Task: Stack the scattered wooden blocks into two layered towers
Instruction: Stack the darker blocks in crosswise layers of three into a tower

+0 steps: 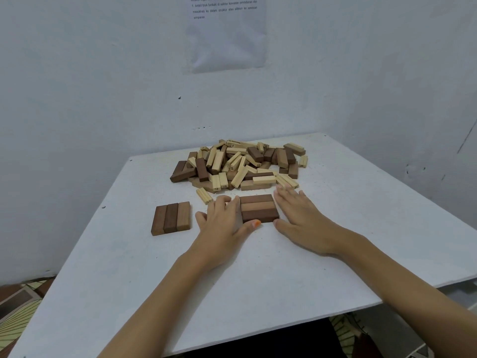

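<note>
Three brown blocks lie side by side as a flat layer (259,208) in the middle of the white table (129,267). My left hand (224,223) presses against the layer's left side, thumb at its front edge, fingers straight. My right hand (302,218) lies flat against its right side, thumb at the front right corner. A second layer of three brown blocks (171,218) lies to the left, apart from both hands. Behind them is a heap of several light and dark wooden blocks (240,164).
One loose light block (204,195) lies just in front of the heap, near my left fingertips. The table stands in a corner between white walls; a printed sheet (227,32) hangs on the back wall. Patterned floor shows below the table's left edge.
</note>
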Motion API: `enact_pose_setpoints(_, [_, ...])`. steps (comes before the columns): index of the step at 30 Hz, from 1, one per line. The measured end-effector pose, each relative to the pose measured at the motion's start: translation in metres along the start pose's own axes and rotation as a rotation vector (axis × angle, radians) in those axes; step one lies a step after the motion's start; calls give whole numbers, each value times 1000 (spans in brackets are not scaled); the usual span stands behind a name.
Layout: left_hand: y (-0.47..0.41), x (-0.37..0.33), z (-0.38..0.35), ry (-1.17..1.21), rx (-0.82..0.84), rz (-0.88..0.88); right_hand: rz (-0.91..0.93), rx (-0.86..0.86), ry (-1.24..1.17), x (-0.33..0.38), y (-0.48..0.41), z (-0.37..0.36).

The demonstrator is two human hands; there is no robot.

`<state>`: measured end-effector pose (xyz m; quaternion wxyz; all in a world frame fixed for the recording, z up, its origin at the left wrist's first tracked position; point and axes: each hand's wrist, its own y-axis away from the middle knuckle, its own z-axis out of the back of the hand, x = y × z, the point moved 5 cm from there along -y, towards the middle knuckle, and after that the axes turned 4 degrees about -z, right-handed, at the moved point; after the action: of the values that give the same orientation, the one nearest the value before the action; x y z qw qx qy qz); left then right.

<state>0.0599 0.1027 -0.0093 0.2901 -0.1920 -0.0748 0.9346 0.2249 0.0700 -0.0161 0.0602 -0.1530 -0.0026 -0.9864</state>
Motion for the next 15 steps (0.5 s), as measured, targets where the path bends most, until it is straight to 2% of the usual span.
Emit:
enact_pose_setpoints(3, [-2,2,10,180,-64,-43,19,-109,-261,-8,3,13])
enact_pose_setpoints(6, [-7,4,15,324,-81,-94,28,-146,-445,-10,3,21])
enact_pose_setpoints(10, [-12,11,12,471,-17,-87,53,-120,-454,-7,-4,20])
enact_pose_setpoints(15, [-15,15,8,481,16,-93,71,-82,-463,-9,-11,16])
